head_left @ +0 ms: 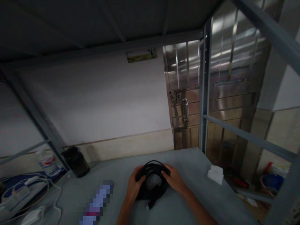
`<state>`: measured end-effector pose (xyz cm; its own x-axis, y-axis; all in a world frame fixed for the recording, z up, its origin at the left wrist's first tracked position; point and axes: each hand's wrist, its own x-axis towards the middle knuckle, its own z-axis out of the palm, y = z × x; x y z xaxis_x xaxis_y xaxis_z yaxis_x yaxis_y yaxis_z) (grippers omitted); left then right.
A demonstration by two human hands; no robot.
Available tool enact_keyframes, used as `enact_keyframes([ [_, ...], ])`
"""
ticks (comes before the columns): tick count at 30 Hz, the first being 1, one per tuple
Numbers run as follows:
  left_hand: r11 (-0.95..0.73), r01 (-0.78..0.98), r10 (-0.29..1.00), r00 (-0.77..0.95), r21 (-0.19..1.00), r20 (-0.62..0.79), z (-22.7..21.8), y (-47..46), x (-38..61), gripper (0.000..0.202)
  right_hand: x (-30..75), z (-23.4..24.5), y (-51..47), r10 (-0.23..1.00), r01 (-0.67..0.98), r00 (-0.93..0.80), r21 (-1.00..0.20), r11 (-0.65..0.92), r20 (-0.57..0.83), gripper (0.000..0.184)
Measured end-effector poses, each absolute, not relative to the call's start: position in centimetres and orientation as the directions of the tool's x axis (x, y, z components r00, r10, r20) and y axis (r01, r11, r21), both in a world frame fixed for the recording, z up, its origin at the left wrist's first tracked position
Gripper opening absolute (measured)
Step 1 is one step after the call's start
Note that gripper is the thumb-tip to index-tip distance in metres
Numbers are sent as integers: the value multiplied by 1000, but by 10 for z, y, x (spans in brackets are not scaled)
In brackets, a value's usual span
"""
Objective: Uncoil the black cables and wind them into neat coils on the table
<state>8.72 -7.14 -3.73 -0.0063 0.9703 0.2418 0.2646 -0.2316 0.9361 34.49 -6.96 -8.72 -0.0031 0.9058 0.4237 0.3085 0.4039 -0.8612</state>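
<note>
A coiled black cable (152, 181) lies on the grey table (187, 165), low in the middle of the view. My left hand (134, 184) grips the coil's left side with its fingers curled round the loops. My right hand (174, 178) grips the right side the same way. A loose plug end of the cable (150, 204) sticks out below the coil, between my forearms.
A dark jar (76, 162) and a clear bottle (48, 162) stand at the back left. White cables and a power strip (22, 193) lie at the left edge. A small white block (216, 173) sits to the right. A metal door (185, 93) is behind the grey frame post (205, 93).
</note>
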Motion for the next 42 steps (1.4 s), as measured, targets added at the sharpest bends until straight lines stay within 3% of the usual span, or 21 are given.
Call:
enact_keyframes([
  [3,-194,216,980,12,957,196,-38,-69,87,73,346,-88,-68,907,291,-30,-864,410,421,46],
  [7,-205,210,978,84,956,192,-39,-67,87,67,347,-88,-70,897,284,-59,-854,436,438,55],
  [10,-222,246,975,30,943,222,-41,-66,87,63,348,-81,-79,867,314,-59,-816,486,494,63],
  [13,-231,274,969,-27,934,247,-44,-65,88,59,347,-72,-91,749,447,-193,-623,642,634,58],
  [16,-243,288,959,-72,926,274,-47,-65,89,56,337,-72,-100,601,492,-416,-387,780,682,84],
  [19,-243,299,949,-123,923,290,-49,-65,89,51,325,-81,-103,566,474,-525,-333,815,635,102],
  [24,-235,313,928,-209,920,308,-53,-64,88,49,320,-85,-105,628,552,-551,-324,768,549,96],
  [28,-212,312,931,-225,926,289,-57,-61,84,56,319,-90,-100,628,617,-547,-241,749,554,84],
  [34,-228,277,951,-142,933,275,-60,-58,84,45,322,-106,-87,569,647,-569,-105,756,594,71],
  [39,-247,258,957,-85,934,277,-57,-61,88,39,329,-99,-83,579,663,-563,-97,743,589,43],
  [42,-248,256,960,-62,934,272,-55,-63,89,45,330,-93,-88,587,660,-557,-117,742,587,40],
])
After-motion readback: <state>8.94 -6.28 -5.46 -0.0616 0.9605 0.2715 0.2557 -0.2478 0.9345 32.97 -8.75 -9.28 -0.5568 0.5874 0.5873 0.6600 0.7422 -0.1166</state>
